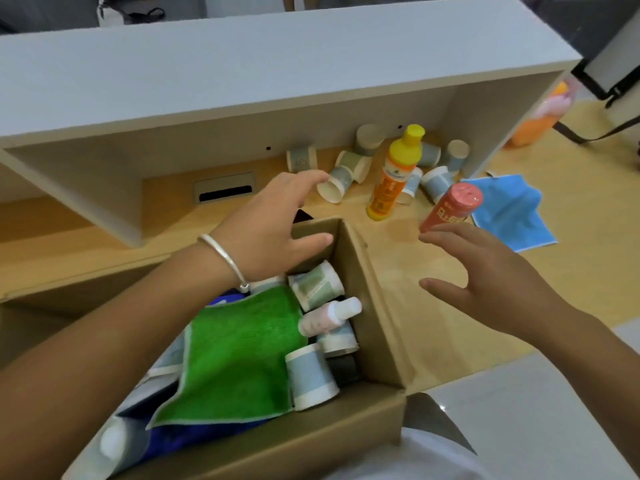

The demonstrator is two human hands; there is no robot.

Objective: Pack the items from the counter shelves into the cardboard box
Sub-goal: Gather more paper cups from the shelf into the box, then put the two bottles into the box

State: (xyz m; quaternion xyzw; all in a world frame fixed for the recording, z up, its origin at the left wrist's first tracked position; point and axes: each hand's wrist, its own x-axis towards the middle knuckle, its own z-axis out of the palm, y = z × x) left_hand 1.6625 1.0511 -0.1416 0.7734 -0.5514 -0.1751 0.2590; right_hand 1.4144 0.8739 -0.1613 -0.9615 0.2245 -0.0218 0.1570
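The open cardboard box (pixel 367 306) in front of me holds a green cloth (pixel 239 358), several paper cups (pixel 310 375) and a small pink bottle (pixel 325 315). My left hand (pixel 273 223) hovers over the box's far edge with fingers spread toward the paper cups (pixel 337 183) lying on the shelf. My right hand (pixel 485 271) is open above the counter, fingers straight, just below a red canister (pixel 452 207). A yellow-capped orange bottle (pixel 394 173) stands among the cups. A blue cloth (pixel 509 209) lies to the right.
A white shelf unit (pixel 242 74) overhangs the wooden counter (pixel 433 306). A grey cable slot (pixel 225 190) is set in the counter at the back left. An orange and pink item (pixel 540 116) sits beyond the shelf's right wall.
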